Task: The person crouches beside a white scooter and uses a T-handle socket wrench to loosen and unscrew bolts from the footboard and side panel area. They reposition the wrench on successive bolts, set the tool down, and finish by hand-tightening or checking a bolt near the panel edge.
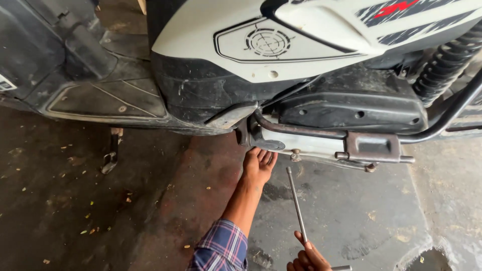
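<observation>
1. The left hand (258, 164) reaches up under the scooter (281, 55), palm turned up, just behind the dark footboard (108, 98).
2. Its fingers (265, 155) lie close together and slightly curled, their tips touching the underside by a rusty bracket (251, 134); they pinch nothing that can be seen.
3. A plaid sleeve (221, 248) covers the left forearm near the bottom edge.
4. The right hand (307, 257) sits low in the view, partly cut off by the frame.
5. Its fingers (300, 260) are wrapped around the lower end of a long metal rod (296, 203).
6. The rod rises from that hand, leaning a little to the left, and its top end stands free just below the scooter's belly, near the left hand but apart from it.
7. A short crosspiece (341, 268) sticks out to the right at the rod's lower end; whether it is one piece with the rod I cannot tell.
8. A rusty folded footpeg (374, 148) hangs from a dark tube (301, 131) to the right of the left hand.
9. Above it sits a dusty black cover (351, 110), and over that the white side panel (241, 45) with a round vent.
10. A black coil spring (444, 62) shows at the upper right.
11. The side stand (111, 153) drops to the concrete floor (60, 200) at the left.
12. The floor is stained and dotted with small leaves.
</observation>
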